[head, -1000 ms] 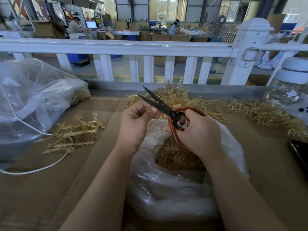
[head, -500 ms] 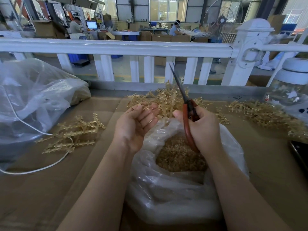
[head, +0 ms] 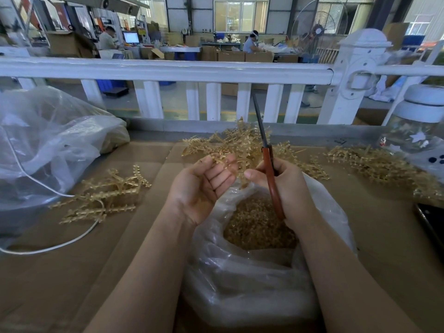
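Right hand's (head: 286, 188) fingers clamp our scissors (head: 270, 174), blades upright; left hand's (head: 204, 186) fingers lie loose above the bag (head: 252, 284) — we've plenty of clippings (head: 257, 227) in it, yet heaps of sprigs (head: 240, 145) sit uncut on the bench (head: 60, 272).

a white railing (head: 168, 72) with square balusters and a capped post (head: 360, 68) runs across behind the cardboard-covered table (head: 60, 272). beyond it opens a large workshop hall with a pale greenish floor (head: 177, 99) crossed by a yellow line. tall windows (head: 240, 13) in the far wall let in bright daylight. a standing fan (head: 319, 25) is at the right. cardboard boxes (head: 69, 45) and benches fill the middle, where a seated person (head: 107, 40) faces a lit monitor (head: 131, 37) and another worker (head: 251, 44) bends over a bench
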Tool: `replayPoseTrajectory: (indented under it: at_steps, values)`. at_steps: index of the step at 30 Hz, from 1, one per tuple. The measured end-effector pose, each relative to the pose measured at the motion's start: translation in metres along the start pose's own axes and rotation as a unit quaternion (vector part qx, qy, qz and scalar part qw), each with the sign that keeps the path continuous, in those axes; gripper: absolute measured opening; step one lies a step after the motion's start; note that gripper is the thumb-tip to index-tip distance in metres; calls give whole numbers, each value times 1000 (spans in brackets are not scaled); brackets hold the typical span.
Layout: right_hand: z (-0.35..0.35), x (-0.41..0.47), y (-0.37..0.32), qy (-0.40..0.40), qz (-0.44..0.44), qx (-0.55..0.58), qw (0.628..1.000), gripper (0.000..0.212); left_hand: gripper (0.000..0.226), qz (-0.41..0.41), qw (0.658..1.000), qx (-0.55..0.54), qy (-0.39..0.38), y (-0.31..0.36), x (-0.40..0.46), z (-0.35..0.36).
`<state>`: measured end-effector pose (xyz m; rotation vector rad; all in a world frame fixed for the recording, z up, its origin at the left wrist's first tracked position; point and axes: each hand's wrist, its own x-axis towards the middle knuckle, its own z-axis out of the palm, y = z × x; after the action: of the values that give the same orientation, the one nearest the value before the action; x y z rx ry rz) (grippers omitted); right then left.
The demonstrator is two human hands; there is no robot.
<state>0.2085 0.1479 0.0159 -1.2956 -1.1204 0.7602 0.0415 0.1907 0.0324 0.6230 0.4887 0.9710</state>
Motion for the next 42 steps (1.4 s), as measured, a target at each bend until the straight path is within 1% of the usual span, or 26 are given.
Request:
replayPoseTrajectory:
  at_steps: [2,3,5,9,10,12,14,17,19,22,24,25,27,29,32,34,37,38,40,41,42]
  values:
    - [0,0,1,-12,-7,21,1000,24,34,-3,1000,3,3,-2,1,0]
    - [0,0,1,-14,-8,32,999,24,42,-5,1000,7,6,-2,2,1]
    - [0,0,0,-7,-2,51,999,25,51,4,1000,27,2,-3,2,1]
    - [-2,0,0,3,4,75,997,23,75,68,989,127,-28,-7,0,3]
    - [-2,0,-1,7,2,70,998,23,75,77,984,155,-36,-9,0,4]
    - [-2,1,-1,19,-3,45,999,24,66,80,976,199,-34,-13,0,4]
    - [-2,2,0,22,-1,43,999,24,53,73,970,231,-7,-16,1,4]
    - [-1,1,0,15,2,64,998,22,20,76,952,295,36,-16,3,-1]
    - [-1,1,0,11,-4,66,998,22,9,76,944,318,39,-16,4,-2]
    - [-1,0,-1,-5,-8,82,997,22,17,53,939,339,34,-17,2,0]
    - [0,-2,-2,-20,-15,91,996,23,8,36,937,347,30,-18,3,0]
    - [0,-3,-4,-26,-18,93,995,25,1,30,937,346,27,-18,3,-1]
    - [0,-4,-5,-28,-20,102,994,34,7,26,940,339,22,-17,3,-3]
    - [1,-4,-6,-16,-27,89,996,39,9,28,942,333,20,-16,2,-3]
    - [4,-3,-5,15,-43,27,999,31,10,39,945,324,21,-16,1,-2]
    - [4,-2,-4,19,-54,9,998,25,5,42,949,313,19,-16,0,-1]
    - [2,-1,-2,22,-65,-7,998,24,6,39,955,295,10,-15,-1,-1]
    - [2,-1,-1,23,-65,-12,998,24,3,38,954,296,8,-15,-1,-1]
    - [2,0,-1,26,-67,-27,997,24,5,38,951,307,2,-15,-1,-1]
    - [3,1,-1,29,-68,-39,996,24,2,36,950,309,-1,-15,-1,-1]
    - [3,1,-1,35,-68,-52,996,24,6,33,950,310,-4,-15,-2,-1]
